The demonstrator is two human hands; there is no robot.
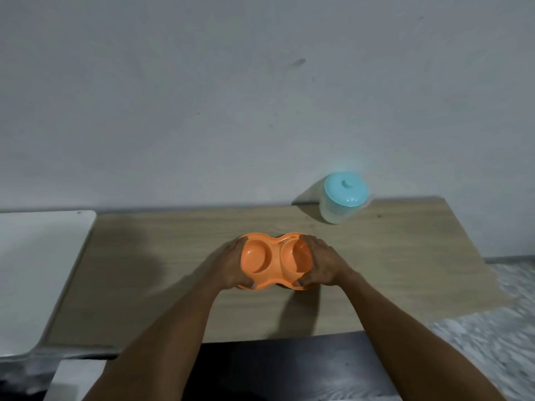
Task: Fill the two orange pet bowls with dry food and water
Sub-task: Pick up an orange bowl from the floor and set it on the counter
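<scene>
Both hands grip the orange plastic double pet bowl [275,263]: the left hand [227,266] curls round its left end, the right hand [324,266] round its right end. Its long axis runs left to right between them, mid pale wooden tabletop [390,256], with both wells empty. A translucent tub with a teal lid [344,198] stands beyond, nearer the right hand

A double bowl [276,260] is at mid-tabletop [173,256], between the left hand [228,266] and the right hand [325,264]. A lidded jar [341,201] stands behind it, to the right.
</scene>
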